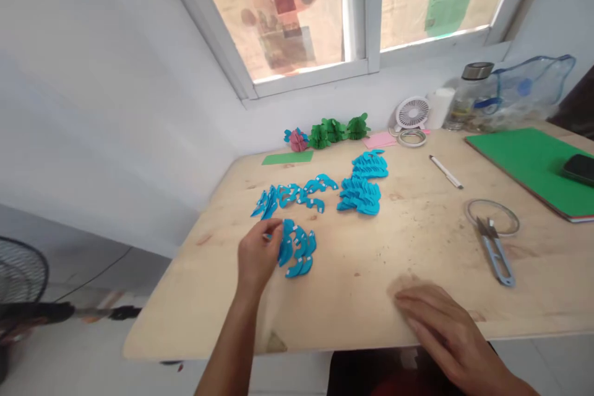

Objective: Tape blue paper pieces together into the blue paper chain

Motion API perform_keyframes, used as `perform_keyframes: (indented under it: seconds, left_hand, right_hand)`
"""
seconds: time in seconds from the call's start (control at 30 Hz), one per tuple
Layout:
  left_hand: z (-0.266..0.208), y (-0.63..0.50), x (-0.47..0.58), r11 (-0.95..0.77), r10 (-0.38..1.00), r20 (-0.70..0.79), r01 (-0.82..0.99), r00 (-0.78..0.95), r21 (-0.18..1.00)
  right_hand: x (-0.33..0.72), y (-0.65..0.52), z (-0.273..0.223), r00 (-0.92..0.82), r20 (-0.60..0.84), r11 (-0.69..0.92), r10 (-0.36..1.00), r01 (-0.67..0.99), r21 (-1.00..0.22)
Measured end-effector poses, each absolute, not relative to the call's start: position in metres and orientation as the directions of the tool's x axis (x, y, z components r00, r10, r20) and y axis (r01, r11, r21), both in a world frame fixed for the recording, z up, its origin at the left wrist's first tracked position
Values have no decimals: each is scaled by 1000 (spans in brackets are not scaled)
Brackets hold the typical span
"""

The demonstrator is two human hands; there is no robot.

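Observation:
My left hand (260,249) is closed in a pinch at the left side of a small cluster of curved blue paper pieces (304,255), several with small white tabs. A bit of blue shows between the thumb and fingers. Behind it lies a loose row of similar blue paper pieces (288,193). To the right of that row sit two stacked bunches of folded blue paper (359,196). My right hand (439,322) rests by the table's front edge, slightly blurred, fingers stretched out and holding nothing.
Green paper figures (333,131) and a pink one (297,140) stand along the wall. Thread snips (497,257) and a tape ring (515,216) lie on the right, near a white pen (445,171). A phone (580,169) rests on green sheets (533,167). A small fan (412,112) stands behind.

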State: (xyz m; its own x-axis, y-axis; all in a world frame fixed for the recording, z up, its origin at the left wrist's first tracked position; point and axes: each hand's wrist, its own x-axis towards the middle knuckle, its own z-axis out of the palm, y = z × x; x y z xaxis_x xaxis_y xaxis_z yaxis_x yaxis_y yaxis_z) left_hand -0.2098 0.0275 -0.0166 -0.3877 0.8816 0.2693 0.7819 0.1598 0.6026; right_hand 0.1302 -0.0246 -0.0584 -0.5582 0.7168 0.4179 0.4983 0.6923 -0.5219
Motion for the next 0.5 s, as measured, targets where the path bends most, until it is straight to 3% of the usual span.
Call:
perform_keyframes:
  seconds: [0.23,0.5]
  left_hand:
    - [-24,87,-100,-235,958,254,879,137,414]
    - [-30,119,-60,-320,940,171,937,296,137]
  right_hand:
    - [122,-23,-57,-508,383,623,771,483,-615]
    - [120,-23,-60,-502,386,615,774,447,-650]
